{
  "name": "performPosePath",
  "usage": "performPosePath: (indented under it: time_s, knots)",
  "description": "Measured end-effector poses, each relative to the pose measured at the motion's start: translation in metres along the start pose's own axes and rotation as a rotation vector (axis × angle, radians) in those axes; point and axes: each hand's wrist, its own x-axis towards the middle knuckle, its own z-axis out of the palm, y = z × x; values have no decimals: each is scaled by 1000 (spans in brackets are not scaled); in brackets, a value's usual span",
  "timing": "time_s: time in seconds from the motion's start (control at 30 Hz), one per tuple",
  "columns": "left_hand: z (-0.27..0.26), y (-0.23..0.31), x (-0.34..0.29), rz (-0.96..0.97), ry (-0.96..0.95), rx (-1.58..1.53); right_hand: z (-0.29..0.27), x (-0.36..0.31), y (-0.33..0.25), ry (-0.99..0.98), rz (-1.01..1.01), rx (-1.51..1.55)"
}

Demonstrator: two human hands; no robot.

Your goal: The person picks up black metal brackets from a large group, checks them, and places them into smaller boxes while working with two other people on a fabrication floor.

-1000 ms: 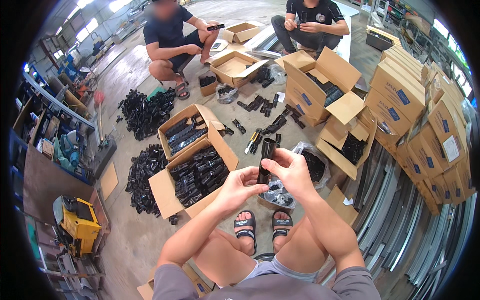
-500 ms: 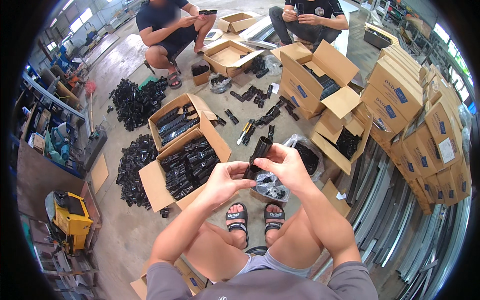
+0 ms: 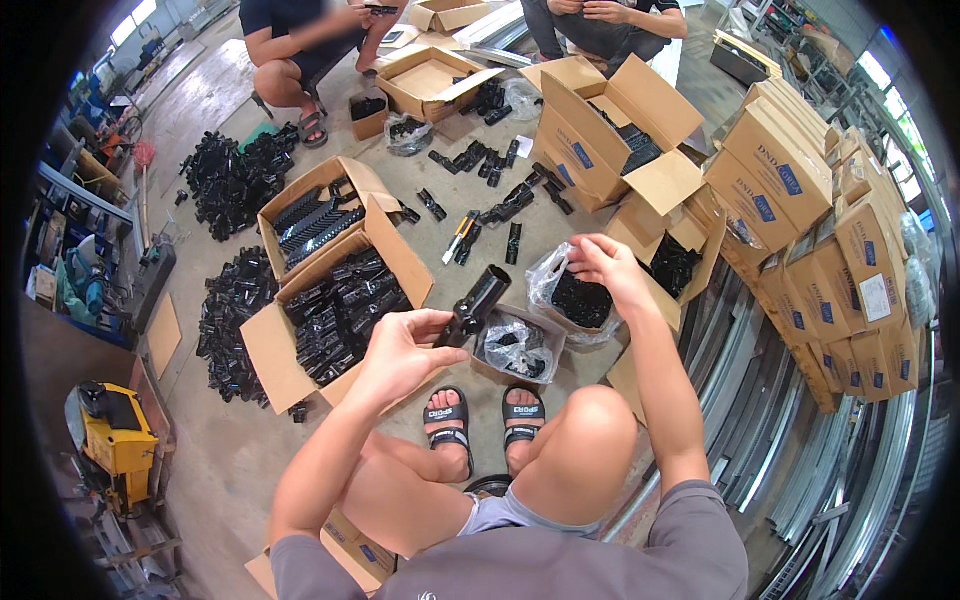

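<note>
A glossy black tubular fitting [image 3: 483, 300] is in my left hand [image 3: 400, 352], gripped between thumb and fingers, its round open end tilted up and away to the right. My right hand [image 3: 608, 268] hangs at the rim of a clear plastic bag [image 3: 546, 270], fingers apart and slightly bent, with nothing visible in them. Small black pieces [image 3: 582, 302] fill that bag. Just left of it, near my feet, stands a small carton [image 3: 545, 375] lined with clear plastic, holding more parts. Whether the right fingertips touch the plastic I cannot tell.
Open cartons of black fittings [image 3: 345, 318] stand at left, beside loose heaps [image 3: 238, 315]. An orange-and-white cutter [image 3: 459, 238] lies among scattered fittings ahead. Stacked cartons [image 3: 770, 170] and metal profiles [image 3: 800, 470] line the right. Two people [image 3: 300, 45] [image 3: 610, 30] crouch beyond.
My right hand has left the fitting and moved right to the plastic bag. The left hand keeps the fitting, now held alone. The view has shifted slightly.
</note>
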Motion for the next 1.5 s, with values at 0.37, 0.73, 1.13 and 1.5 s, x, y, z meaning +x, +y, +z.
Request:
performPosePath:
  time_s: [0.37, 0.73, 1.13, 1.5]
  knots:
    - [-17, -2, 7, -132, 110, 203, -49, 54, 225, 316, 30, -1182]
    - [-10, -10, 20, 149, 171, 734, -75, 68, 277, 214, -157, -1591]
    - [5, -6, 14, 206, 93, 865, 74, -44, -13, 7, -608, -493]
    - [13, 1, 0, 300, 112, 839, 113, -73, -37, -90, -1002, -921]
